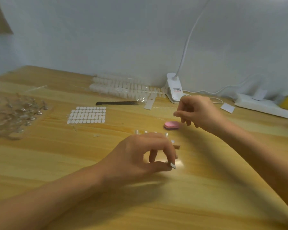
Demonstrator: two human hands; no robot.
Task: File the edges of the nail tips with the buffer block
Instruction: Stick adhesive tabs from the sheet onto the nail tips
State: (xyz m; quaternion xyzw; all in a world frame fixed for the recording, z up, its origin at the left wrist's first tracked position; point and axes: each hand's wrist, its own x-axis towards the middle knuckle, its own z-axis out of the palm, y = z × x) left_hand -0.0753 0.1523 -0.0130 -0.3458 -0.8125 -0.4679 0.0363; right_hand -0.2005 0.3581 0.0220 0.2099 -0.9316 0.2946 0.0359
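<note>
A pink buffer block (pixel 171 125) lies flat on the wooden table (pixel 206 188), right of centre. My right hand (pixel 199 112) hovers just above and behind it, fingers curled and thumb against forefinger; blur hides whether anything small sits between them. Nearer to me, my left hand (pixel 143 153) pinches a pale nail tip (pixel 173 165) between thumb and forefinger, low over the table. Behind that hand, a row of clear nail tips (pixel 166 134) stands on a wooden strip (pixel 177 147), mostly hidden by my knuckles.
A sheet of white adhesive tabs (pixel 86 115) and black tweezers (pixel 117 103) lie centre-left. Bags of nail tips (pixel 121 87) line the wall. Clear stands (pixel 15 113) are heaped at far left. A white lamp clamp (pixel 174 90) and power strip (pixel 263 105) stand behind my right hand.
</note>
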